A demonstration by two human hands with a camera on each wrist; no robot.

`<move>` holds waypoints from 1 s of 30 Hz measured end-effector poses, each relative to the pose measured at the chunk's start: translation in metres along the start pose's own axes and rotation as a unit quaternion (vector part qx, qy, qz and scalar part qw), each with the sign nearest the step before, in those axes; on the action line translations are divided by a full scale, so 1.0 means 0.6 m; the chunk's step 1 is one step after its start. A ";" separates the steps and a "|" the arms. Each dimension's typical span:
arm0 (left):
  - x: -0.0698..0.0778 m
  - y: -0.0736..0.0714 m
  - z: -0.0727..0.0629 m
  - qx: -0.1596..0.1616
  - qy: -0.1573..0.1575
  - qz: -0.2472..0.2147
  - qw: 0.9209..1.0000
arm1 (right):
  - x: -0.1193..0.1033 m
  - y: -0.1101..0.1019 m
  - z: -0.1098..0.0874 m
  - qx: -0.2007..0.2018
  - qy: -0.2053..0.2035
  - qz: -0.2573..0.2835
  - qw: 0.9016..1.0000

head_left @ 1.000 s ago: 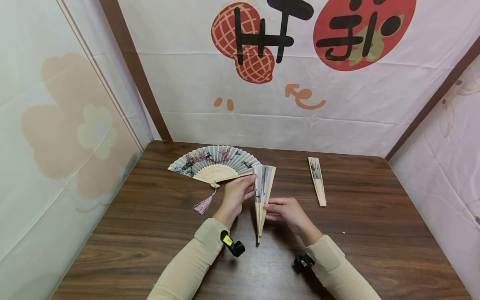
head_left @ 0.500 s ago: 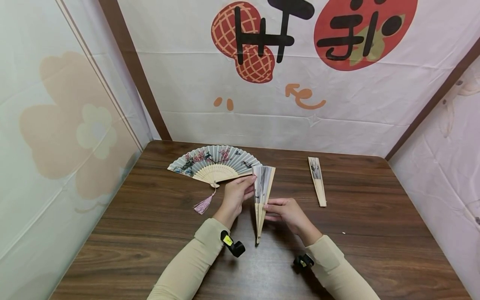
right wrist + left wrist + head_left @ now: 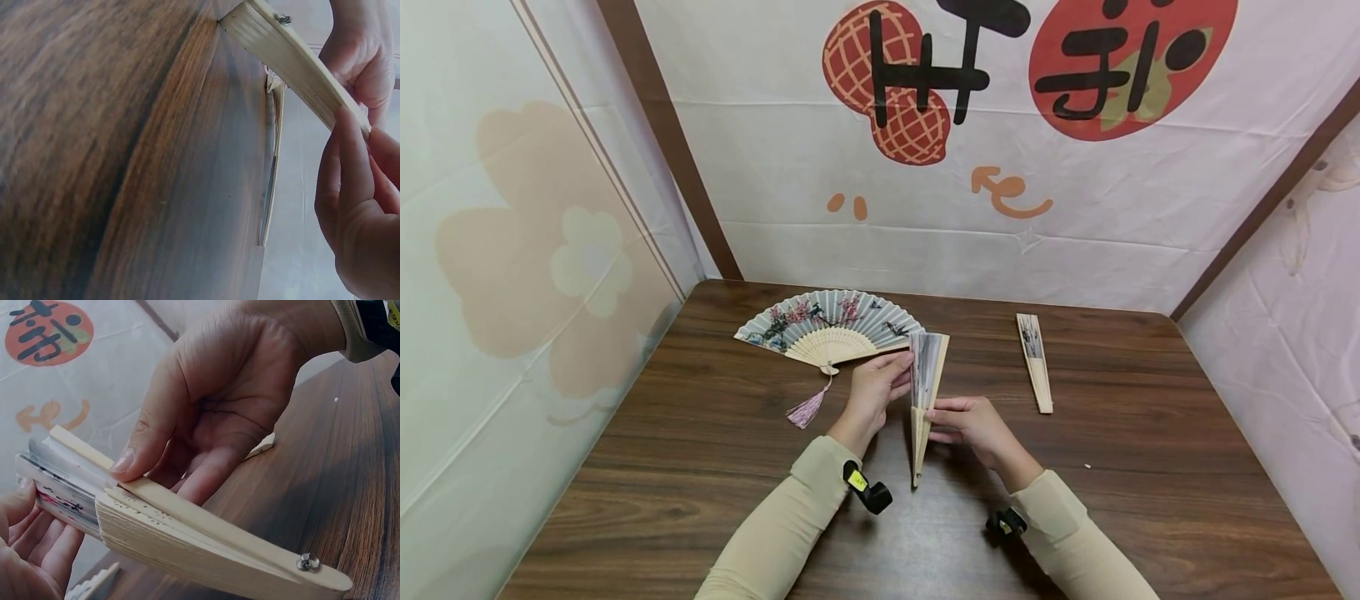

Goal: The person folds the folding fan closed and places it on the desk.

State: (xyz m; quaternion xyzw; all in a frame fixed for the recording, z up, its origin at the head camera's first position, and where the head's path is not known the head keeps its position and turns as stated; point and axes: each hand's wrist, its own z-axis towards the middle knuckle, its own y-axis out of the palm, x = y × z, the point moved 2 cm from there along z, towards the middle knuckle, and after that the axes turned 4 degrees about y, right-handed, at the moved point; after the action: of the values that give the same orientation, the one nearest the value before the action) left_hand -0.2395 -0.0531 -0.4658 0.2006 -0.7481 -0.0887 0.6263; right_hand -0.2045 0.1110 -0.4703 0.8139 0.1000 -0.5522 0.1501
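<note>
Between both hands is a partly spread folding fan with a grey-white printed leaf and pale wooden ribs, its pivot end pointing toward me. My left hand pinches the leaf's left edge near the top. On the other side, my right hand holds the outer rib lower down, thumb and fingers around it. The left wrist view shows the ribs stacked close, with one guard stick standing a little apart and a metal rivet at the pivot. In the right wrist view, fingertips press the fan's edge.
A fully spread floral fan with a pink tassel lies at the back left of the wooden table. Further right lies a folded fan. A tiny white scrap is on the tabletop. Fabric walls stand behind and beside.
The held fan has narrowed slightly, its left and right edges drawing closer and its folds gathering. Both hands stay almost in place. The two other fans have not moved.
</note>
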 end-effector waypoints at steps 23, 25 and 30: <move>-0.001 0.000 -0.003 -0.013 -0.005 0.047 0.999 | 0.000 0.005 0.001 0.010 0.008 -0.005 1.000; -0.001 0.000 -0.003 -0.012 -0.006 0.050 0.999 | 0.000 0.006 0.001 0.009 0.005 -0.004 1.000; -0.001 0.000 -0.004 -0.006 -0.007 0.047 0.999 | -0.002 0.007 0.001 0.012 -0.002 0.000 1.000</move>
State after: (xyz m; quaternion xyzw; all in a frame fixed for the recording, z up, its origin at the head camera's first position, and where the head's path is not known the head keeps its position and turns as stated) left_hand -0.2374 -0.0523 -0.4659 0.1605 -0.7607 -0.0648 0.6255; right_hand -0.2038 0.1068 -0.4687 0.8143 0.0932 -0.5554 0.1407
